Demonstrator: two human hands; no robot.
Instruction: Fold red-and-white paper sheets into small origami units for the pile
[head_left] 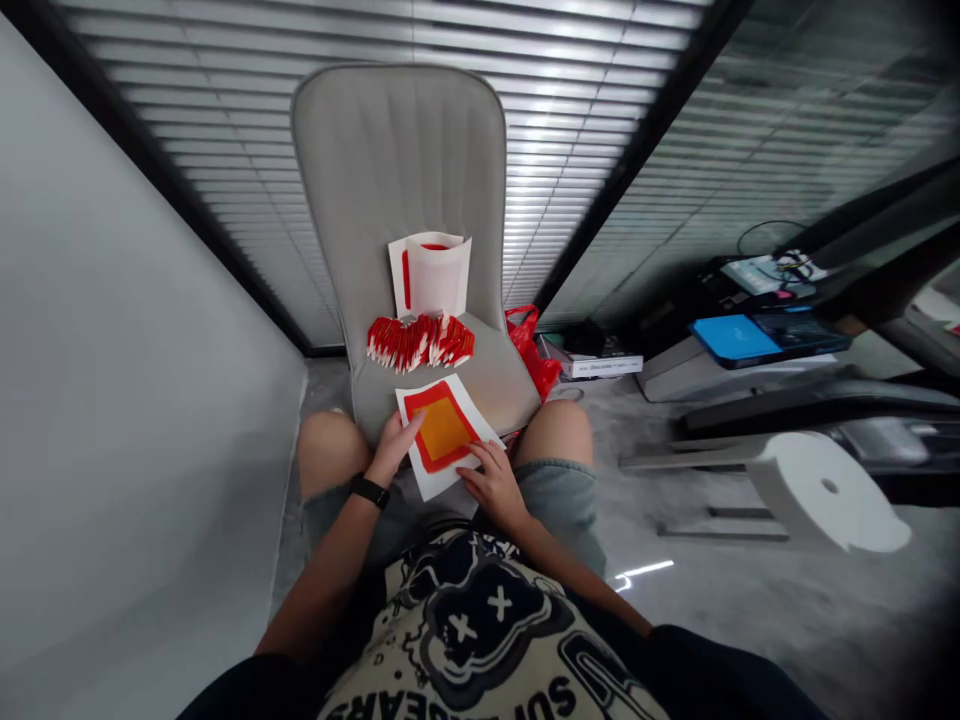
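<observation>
A white sheet of paper (480, 408) with a red border around an orange middle lies tilted between my hands, over my lap at the chair's front edge. My left hand (394, 446) grips its left side, the thumb on the orange part. At the lower right, my right hand (491, 480) has its fingers on the sheet, bent over the red border. Beyond the sheet, a row of folded red-and-white paper pieces (420, 342) rests on the seat. Behind them, curled white sheets with red print (439, 280) lean against the backrest.
The grey chair (397, 150) faces me, with blinds (562, 150) behind it. A red plastic bag (534, 355) is right of the seat. Farther right are a white box (604, 367), a blue flat case (735, 338) and a white stool (832, 490). A wall (135, 350) rises at left.
</observation>
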